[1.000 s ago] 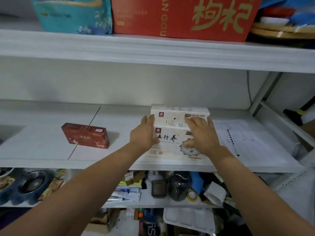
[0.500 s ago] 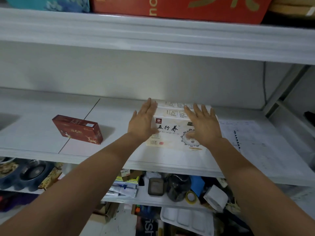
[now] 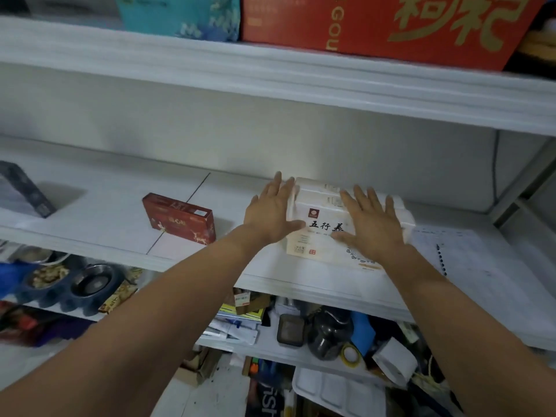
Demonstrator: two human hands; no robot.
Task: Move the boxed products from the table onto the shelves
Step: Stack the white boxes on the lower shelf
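White boxes (image 3: 323, 206) pushed further back on middle shelf (image 3: 99, 236) since earlier frame. Left hand (image 3: 270, 213) flat, fingers spread against stack's left side; right hand (image 3: 371, 224) flat on top. Red box (image 3: 180, 218) to the left.

This looks like a storeroom or the back of a small shop. White metal shelves (image 3: 270, 85) carry boxed goods, with a big red carton (image 3: 391, 25) on top, and the lower shelf (image 3: 270, 344) is crammed with bowls (image 3: 93, 284), tape (image 3: 350, 353) and loose packets.
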